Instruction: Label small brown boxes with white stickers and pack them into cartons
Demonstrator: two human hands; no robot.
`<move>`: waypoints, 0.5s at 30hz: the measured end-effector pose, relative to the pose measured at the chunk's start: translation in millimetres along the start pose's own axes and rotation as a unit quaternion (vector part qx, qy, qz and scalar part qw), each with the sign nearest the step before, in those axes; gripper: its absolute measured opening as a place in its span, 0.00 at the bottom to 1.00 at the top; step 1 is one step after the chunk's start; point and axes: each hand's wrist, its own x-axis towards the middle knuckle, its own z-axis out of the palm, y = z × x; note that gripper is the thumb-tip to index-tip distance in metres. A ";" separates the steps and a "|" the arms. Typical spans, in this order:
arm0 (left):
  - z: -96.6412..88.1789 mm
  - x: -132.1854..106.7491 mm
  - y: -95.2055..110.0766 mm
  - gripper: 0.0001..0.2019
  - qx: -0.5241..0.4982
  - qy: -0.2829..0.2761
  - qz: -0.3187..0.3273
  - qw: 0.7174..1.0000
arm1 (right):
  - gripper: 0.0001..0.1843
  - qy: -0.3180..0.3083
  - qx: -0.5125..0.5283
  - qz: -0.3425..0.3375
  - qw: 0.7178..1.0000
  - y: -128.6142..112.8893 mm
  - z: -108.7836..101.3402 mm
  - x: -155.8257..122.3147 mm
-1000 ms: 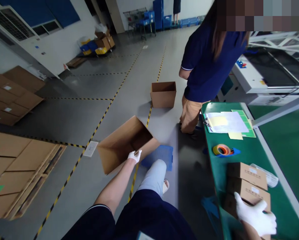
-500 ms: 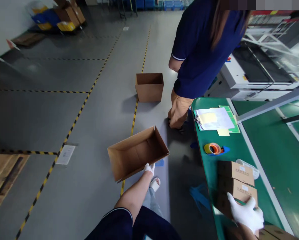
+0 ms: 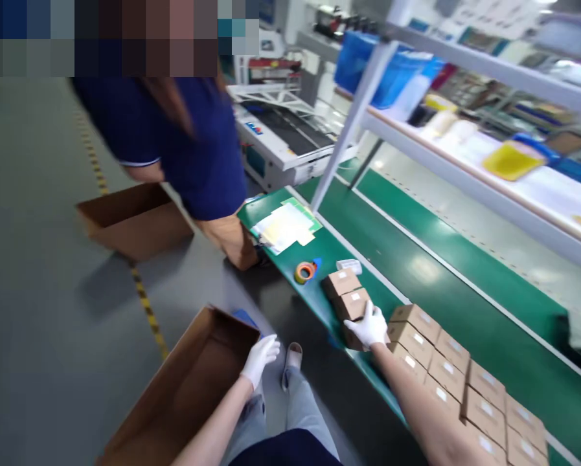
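Observation:
My left hand, in a white glove, hangs just off the near right corner of a big open cardboard box on the floor, fingers loosely curled, holding nothing that I can see. My right hand, also gloved, rests on a row of small brown labelled boxes lying on the green table, fingers wrapped over the nearest one. Several more small boxes lie packed in rows along the table edge by my right forearm.
A person in a dark blue shirt stands at the table's far end beside a second open box on the floor. A tape dispenser and papers lie on the table. A white shelf runs above the conveyor.
The view has swung right toward the table. My left hand has come off the box's rim. My right hand stays on the small boxes, and rows of further boxes have come into view.

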 end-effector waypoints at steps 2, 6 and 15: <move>22.3 49.3 58.9 0.23 0.084 -0.014 0.069 0.994 | 0.60 0.009 0.018 0.012 1.000 1.1 -2.6 4.0; 102.5 150.3 168.9 0.22 0.227 -0.053 0.177 0.956 | 0.63 0.012 0.061 0.017 0.998 7.8 -3.0 10.3; 193.8 260.3 242.5 0.20 0.376 -0.119 0.145 0.907 | 0.58 0.026 0.103 0.020 0.994 8.1 2.5 23.5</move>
